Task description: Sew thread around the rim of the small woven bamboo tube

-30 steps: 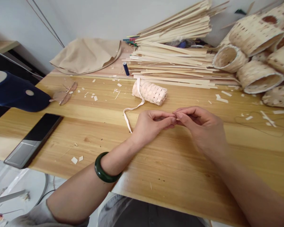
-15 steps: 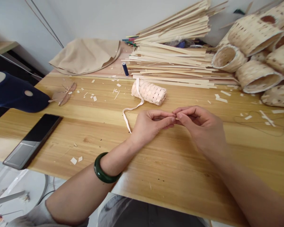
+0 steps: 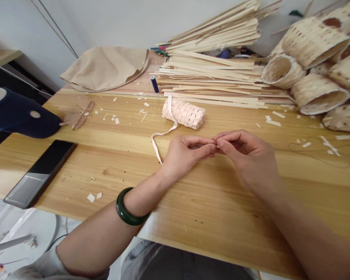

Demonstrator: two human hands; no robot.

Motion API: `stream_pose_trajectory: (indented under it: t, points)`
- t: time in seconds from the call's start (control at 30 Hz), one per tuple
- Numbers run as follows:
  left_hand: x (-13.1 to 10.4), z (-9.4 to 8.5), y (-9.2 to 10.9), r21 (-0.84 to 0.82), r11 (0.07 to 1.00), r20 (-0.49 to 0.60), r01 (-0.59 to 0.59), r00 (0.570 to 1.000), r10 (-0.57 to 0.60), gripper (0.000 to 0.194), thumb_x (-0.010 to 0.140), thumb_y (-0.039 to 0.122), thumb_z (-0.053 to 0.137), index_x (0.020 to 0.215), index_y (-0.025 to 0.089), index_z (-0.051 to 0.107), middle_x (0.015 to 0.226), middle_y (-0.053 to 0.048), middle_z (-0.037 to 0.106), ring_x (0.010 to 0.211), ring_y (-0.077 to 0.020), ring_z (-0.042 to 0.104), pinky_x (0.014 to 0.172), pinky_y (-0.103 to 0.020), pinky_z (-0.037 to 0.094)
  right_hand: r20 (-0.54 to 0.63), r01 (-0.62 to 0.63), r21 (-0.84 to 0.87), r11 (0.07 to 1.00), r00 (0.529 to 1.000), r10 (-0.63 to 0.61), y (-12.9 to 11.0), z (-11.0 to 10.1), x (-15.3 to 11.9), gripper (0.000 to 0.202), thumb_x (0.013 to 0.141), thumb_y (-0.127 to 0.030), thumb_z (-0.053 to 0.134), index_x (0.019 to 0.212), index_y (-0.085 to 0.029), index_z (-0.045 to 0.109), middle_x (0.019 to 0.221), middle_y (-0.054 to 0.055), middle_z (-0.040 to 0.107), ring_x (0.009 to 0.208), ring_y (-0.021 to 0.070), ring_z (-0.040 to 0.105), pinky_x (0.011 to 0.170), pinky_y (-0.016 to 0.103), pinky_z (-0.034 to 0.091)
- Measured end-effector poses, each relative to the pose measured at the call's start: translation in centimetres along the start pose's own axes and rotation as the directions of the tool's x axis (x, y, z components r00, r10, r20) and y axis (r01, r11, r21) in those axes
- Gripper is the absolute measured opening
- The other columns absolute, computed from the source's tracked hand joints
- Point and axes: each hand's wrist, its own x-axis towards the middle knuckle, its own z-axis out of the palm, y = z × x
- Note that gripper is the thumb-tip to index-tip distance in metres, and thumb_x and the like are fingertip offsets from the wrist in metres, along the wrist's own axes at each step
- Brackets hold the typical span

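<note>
My left hand [image 3: 186, 151] and my right hand [image 3: 246, 153] meet fingertip to fingertip above the wooden table [image 3: 175, 202]. Both are closed in a pinch. Whatever lies between the fingertips is too small or too hidden to name. Just beyond them a small woven basket [image 3: 185, 112] of pale wood strips lies on its side. A white ribbon [image 3: 157, 146] runs over the basket's left end and trails down the table to behind my left wrist. A dark green bangle [image 3: 125, 210] circles my left forearm.
Behind the basket stand a blue thread spool [image 3: 154, 84] and a heap of thin wood strips [image 3: 210, 76]. Woven baskets [image 3: 317, 93] pile up at the right, near a loose dark thread [image 3: 317, 160]. A phone [image 3: 41, 173], a navy object [image 3: 23, 114] and a beige cloth [image 3: 105, 68] occupy the left.
</note>
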Motion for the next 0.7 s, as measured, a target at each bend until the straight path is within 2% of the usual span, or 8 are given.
stream_pose_trajectory:
  t: [0.53,0.63,0.7]
  points:
    - [-0.04,0.00,0.01,0.050,0.999,0.004,-0.002,1.000,0.002,0.021,0.067,0.029,0.085,0.080,0.013,0.080,0.075,-0.006,0.078,0.071,-0.0176,0.072,0.075,-0.030,0.059,-0.001,-0.011,-0.049,0.999,1.000,0.011,0.15,0.01,0.16,0.009,0.081,-0.020,0.071,0.074,-0.025,0.071,0.083,0.000,0.074,0.076,0.0152,0.070,0.070,0.027,0.060]
    - [-0.01,-0.06,-0.21,0.102,0.995,0.014,-0.008,1.000,0.007,0.015,0.072,0.024,0.080,0.082,0.013,0.079,0.077,-0.006,0.079,0.073,-0.0182,0.074,0.075,-0.029,0.059,0.025,-0.033,-0.043,0.999,0.999,0.034,0.37,0.00,0.23,0.007,0.081,-0.021,0.071,0.075,-0.024,0.071,0.079,0.000,0.073,0.073,0.0153,0.070,0.068,0.028,0.060]
    - [0.04,-0.19,-0.45,0.206,0.976,0.020,-0.069,0.998,0.066,0.014,0.077,0.023,0.075,0.086,0.013,0.079,0.082,-0.006,0.080,0.078,-0.0192,0.074,0.075,-0.029,0.059,0.035,-0.033,-0.022,0.999,0.999,0.034,0.52,-0.06,0.31,0.005,0.081,-0.023,0.071,0.076,-0.023,0.070,0.079,0.000,0.073,0.071,0.0157,0.070,0.067,0.029,0.061]
